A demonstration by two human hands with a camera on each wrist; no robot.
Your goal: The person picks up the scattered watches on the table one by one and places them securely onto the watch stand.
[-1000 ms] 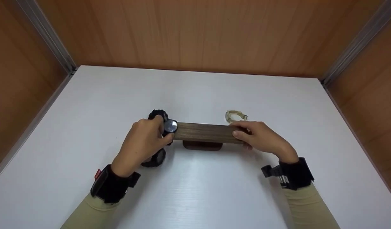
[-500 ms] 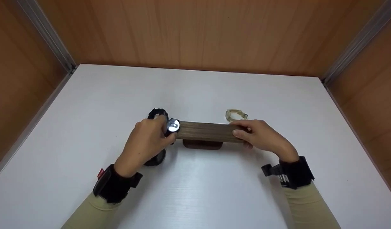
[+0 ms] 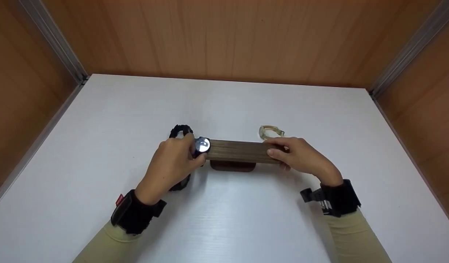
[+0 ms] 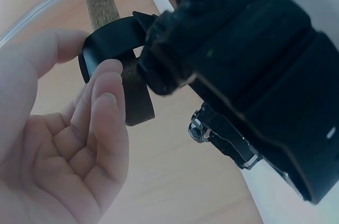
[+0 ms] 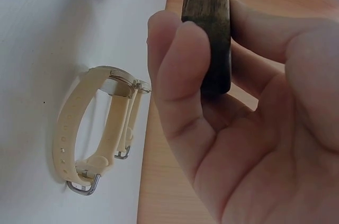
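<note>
While a small red tag with white marks shows on the black left wrist strap (image 3: 137,214), its writing is too small to read, and no brand can be made out on the watch face. The left hand (image 3: 171,166) pinches a black watch (image 3: 199,146), fingers and thumb curled round its band; the shiny round face sits at the left end of the wooden bar (image 3: 239,151), at about two o'clock from the knuckles. In the left wrist view the black band (image 4: 114,41) loops round the bar's end, with the fingertips (image 4: 106,94) touching it from below. The right hand (image 3: 301,157) grips the bar's right end, fingers curled over the top and thumb underneath, as the right wrist view shows. The bar rests on a dark oval base (image 3: 232,166) on the white table (image 3: 224,219), near the table's centre. A cream watch (image 3: 271,132) lies on the table just beyond the right fingers, at twelve o'clock from them, apart from the bar.
</note>
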